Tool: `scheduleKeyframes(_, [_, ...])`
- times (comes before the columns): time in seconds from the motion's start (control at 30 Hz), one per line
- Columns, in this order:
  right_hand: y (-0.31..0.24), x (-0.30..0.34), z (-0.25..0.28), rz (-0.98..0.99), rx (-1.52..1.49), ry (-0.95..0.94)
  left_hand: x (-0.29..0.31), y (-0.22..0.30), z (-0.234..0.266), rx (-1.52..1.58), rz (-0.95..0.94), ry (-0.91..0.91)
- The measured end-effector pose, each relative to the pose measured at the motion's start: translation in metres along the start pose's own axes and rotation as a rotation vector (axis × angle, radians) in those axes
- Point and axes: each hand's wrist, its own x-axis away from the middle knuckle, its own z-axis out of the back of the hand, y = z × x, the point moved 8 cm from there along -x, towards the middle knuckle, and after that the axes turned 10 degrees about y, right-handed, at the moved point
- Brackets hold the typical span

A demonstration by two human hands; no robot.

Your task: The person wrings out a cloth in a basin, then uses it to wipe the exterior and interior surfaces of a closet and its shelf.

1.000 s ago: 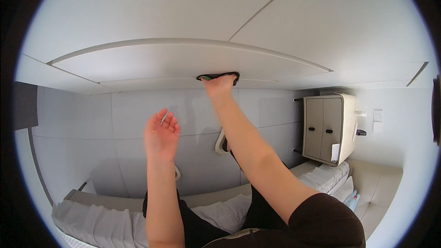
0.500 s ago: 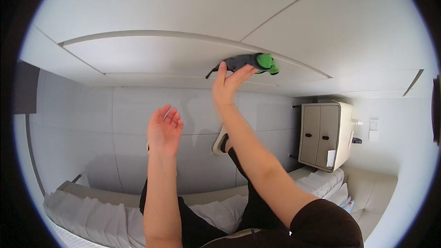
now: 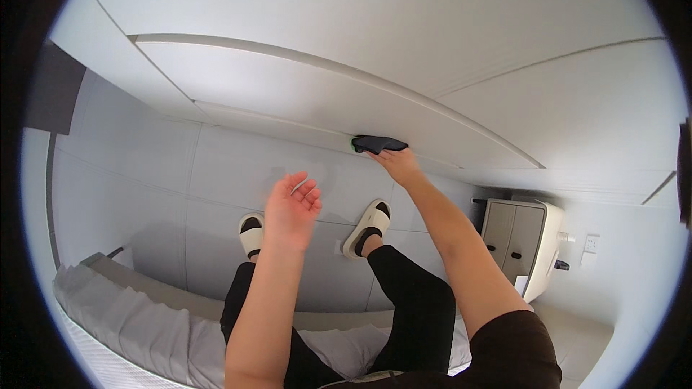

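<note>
My right hand (image 3: 398,165) presses a folded dark grey cloth (image 3: 382,145) with a green edge against the lower part of a white drawer front (image 3: 303,86). The fingers are partly hidden behind the cloth. My left hand (image 3: 292,205) hovers over the floor, palm turned up, its fingers loosely curled and apart, holding nothing. It touches neither the drawer front nor the cloth.
Grey floor tiles (image 3: 216,166) lie below, with my feet in cream slippers (image 3: 369,227). Behind me runs a bed with grey bedding (image 3: 137,310). A beige bedside cabinet (image 3: 508,234) stands at the right, near a wall socket (image 3: 591,243).
My right hand has moved the cloth down the drawer front and slightly right, and the cloth's green part now points left. My left hand has shifted a little right. The whole view has tilted.
</note>
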Motion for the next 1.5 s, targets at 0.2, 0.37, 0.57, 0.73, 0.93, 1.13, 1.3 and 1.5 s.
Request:
scheduleKeyframes(0.2, [-0.004,-0.019,0.064,0.137,0.138,0.212,0.000,-0.009,-0.007,-0.003,0.018,-0.027])
scheduleKeyframes(0.37, [-0.017,-0.056,0.195,-0.088,0.151,0.788,0.003,-0.009,-0.007,-0.007,0.026,-0.043])
scheduleKeyframes(0.57, [-0.043,-0.087,0.199,-0.023,0.144,0.779,0.010,0.000,-0.010,-0.021,-0.028,-0.047])
scheduleKeyframes(0.73, [-0.066,-0.100,0.107,0.189,-0.052,0.387,0.013,0.015,-0.008,-0.012,-0.085,-0.065])
scheduleKeyframes(0.93, [-0.055,-0.077,0.022,0.298,-0.085,0.331,0.012,0.011,-0.011,0.065,-0.022,-0.068])
scheduleKeyframes(1.13, [-0.083,-0.110,0.070,0.289,0.018,0.285,0.013,0.015,-0.003,0.079,-0.032,-0.023])
scheduleKeyframes(1.3, [-0.108,-0.163,0.205,0.136,0.106,0.653,0.020,0.024,-0.003,0.134,-0.079,-0.017])
scheduleKeyframes(1.5, [-0.134,-0.198,0.226,0.195,0.072,0.773,0.031,0.045,0.018,0.168,-0.217,0.234])
